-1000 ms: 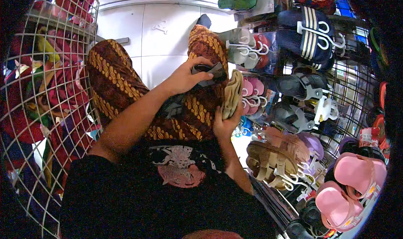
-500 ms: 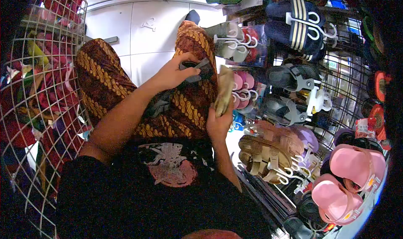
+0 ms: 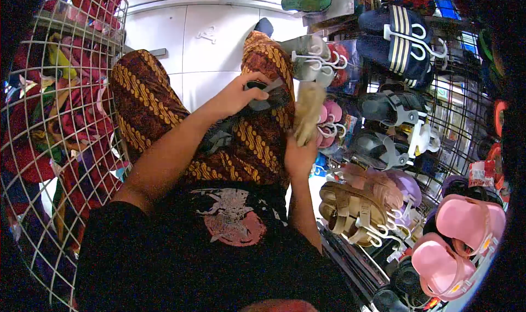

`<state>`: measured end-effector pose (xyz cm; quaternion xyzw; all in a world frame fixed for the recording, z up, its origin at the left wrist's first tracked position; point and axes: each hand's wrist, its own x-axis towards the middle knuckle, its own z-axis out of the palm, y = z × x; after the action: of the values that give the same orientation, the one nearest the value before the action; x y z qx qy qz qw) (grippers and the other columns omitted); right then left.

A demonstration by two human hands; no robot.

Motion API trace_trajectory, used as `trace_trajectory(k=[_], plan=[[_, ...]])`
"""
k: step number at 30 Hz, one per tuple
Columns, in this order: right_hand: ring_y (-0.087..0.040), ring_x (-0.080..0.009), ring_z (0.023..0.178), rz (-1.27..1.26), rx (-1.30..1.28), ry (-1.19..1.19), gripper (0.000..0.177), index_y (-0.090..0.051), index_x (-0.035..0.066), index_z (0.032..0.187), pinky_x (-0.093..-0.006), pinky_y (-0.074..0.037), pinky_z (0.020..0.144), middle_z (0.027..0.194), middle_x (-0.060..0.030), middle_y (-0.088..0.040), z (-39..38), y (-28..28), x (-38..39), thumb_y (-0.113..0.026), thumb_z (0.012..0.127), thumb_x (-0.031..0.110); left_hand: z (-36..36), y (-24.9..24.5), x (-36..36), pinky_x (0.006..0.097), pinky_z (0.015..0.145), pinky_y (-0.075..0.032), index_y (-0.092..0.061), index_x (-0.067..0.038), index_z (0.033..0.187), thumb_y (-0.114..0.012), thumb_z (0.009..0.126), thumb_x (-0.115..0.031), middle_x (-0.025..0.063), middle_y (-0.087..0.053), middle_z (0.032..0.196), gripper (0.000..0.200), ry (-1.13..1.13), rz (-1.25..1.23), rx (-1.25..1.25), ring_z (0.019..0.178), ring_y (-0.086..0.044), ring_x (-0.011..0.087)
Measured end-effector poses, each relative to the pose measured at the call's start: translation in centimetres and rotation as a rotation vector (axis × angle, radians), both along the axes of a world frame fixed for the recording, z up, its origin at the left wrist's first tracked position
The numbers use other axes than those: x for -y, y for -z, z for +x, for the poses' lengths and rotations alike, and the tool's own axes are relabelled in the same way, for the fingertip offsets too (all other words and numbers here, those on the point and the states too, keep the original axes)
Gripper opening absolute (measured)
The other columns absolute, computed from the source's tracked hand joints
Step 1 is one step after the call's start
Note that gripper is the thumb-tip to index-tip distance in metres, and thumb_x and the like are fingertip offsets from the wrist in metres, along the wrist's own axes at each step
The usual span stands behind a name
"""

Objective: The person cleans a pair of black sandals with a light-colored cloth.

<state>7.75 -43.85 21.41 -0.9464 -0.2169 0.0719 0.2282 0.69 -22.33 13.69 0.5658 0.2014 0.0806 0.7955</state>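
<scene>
My left hand (image 3: 245, 94) is closed around a dark grey sandal (image 3: 262, 102) with a strap, resting over my right thigh. A second dark sandal (image 3: 217, 140) lies in my lap, partly covered by my left forearm. My right hand (image 3: 300, 157) grips the lower end of a beige cloth (image 3: 309, 110), which stands up from the fist beside my right knee. The cloth is blurred and is apart from the sandal. Patterned brown trousers (image 3: 255, 142) lie under both hands.
On my right, a wire rack holds several hanging sandals, among them striped navy slides (image 3: 400, 41), brown sandals (image 3: 353, 208) and pink clogs (image 3: 466, 221). A wire basket (image 3: 66, 147) of colourful goods stands on my left. A white hanger (image 3: 207, 35) lies on the tiled floor.
The whole view has shifted, so everything appears further right. The beige cloth has turned and shows a broader side. My left hand stays on the sandal.
</scene>
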Motion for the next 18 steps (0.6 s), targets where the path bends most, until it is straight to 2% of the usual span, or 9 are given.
trace_trajectory(k=[2,3,6,10,11,14,15,18], plan=[[-0.062,-0.0263,0.105,0.07,0.059,0.069,0.048,-0.054,-0.003,0.125,-0.0364,-0.048,0.091,0.115,-0.0197,-0.064,1.5,0.7,0.3,-0.07,0.083,0.012,0.2,-0.1,0.0,0.0296,0.086,-0.043,-0.062,-0.004,0.108,-0.067,0.082,-0.018,0.0068,-0.061,0.099,0.03,-0.003,0.021,0.006,0.095,-0.055,0.0159],[-0.063,-0.0287,0.107,0.097,0.065,-0.018,0.048,-0.054,0.0,0.127,-0.0367,-0.048,0.092,0.116,-0.0198,-0.064,1.5,0.6,0.7,-0.07,0.083,0.01,0.0,-0.3,-0.1,0.0297,0.088,-0.043,-0.062,-0.003,0.108,-0.066,0.082,-0.017,0.0071,-0.061,0.099,0.03,0.0,0.032,0.001,0.096,-0.055,0.0163],[-0.058,-0.0392,0.114,0.156,-0.07,-0.322,0.058,-0.051,0.004,0.132,-0.0451,-0.048,0.096,0.123,-0.0224,-0.059,1.2,-0.6,1.3,-0.073,0.081,0.02,-0.3,-0.7,-0.2,0.0307,0.09,-0.043,-0.063,-0.003,0.108,-0.065,0.08,-0.014,0.0072,-0.062,0.1,0.03,0.007,0.03,0.056,0.096,-0.056,0.0169],[-0.059,-0.0379,0.113,0.019,-0.191,0.068,0.058,-0.053,0.006,0.13,-0.0434,-0.049,0.096,0.123,-0.0208,-0.06,2.1,1.7,2.6,-0.074,0.076,0.012,-0.1,-0.3,-0.1,0.0312,0.091,-0.043,-0.063,-0.002,0.108,-0.064,0.079,-0.012,0.0075,-0.062,0.101,0.031,0.053,0.065,0.068,0.098,-0.056,0.0179],[-0.066,-0.0296,0.097,0.146,0.041,-0.082,0.048,-0.054,0.001,0.123,-0.0383,-0.05,0.086,0.106,-0.0183,-0.067,2.2,1.9,2.6,-0.072,0.08,0.01,0.0,-0.3,0.0,0.0315,0.091,-0.042,-0.063,-0.002,0.108,-0.064,0.078,-0.012,0.0077,-0.062,0.101,0.032,0.047,0.082,0.049,0.098,-0.056,0.0183],[-0.066,-0.0313,0.096,0.236,0.045,-0.268,0.045,-0.055,0.0,0.12,-0.0391,-0.05,0.085,0.104,-0.0192,-0.067,0.6,-0.4,1.6,-0.072,0.08,0.012,-0.2,-0.5,-0.3,0.0322,0.092,-0.043,-0.062,-0.002,0.109,-0.063,0.078,-0.012,0.0083,-0.063,0.101,0.032,0.055,0.099,0.026,0.099,-0.057,0.0189],[-0.066,-0.0321,0.097,0.146,0.039,-0.262,0.044,-0.056,-0.001,0.119,-0.0393,-0.05,0.085,0.105,-0.0208,-0.066,0.5,-0.6,1.3,-0.073,0.08,0.012,-0.2,-0.6,-0.4,0.0324,0.092,-0.043,-0.062,-0.001,0.109,-0.063,0.078,-0.012,0.0086,-0.063,0.101,0.033,0.069,0.101,0.028,0.099,-0.057,0.019],[-0.066,-0.0377,0.1,-0.131,-0.018,-0.043,0.054,-0.058,0.004,0.125,-0.041,-0.053,0.088,0.112,-0.0204,-0.066,1.2,0.8,2.2,-0.075,0.076,0.018,-0.3,0.0,0.0,0.0319,0.092,-0.042,-0.062,-0.001,0.11,-0.061,0.079,-0.011,0.0084,-0.063,0.102,0.033,0.032,0.107,0.107,0.1,-0.057,0.0194]])
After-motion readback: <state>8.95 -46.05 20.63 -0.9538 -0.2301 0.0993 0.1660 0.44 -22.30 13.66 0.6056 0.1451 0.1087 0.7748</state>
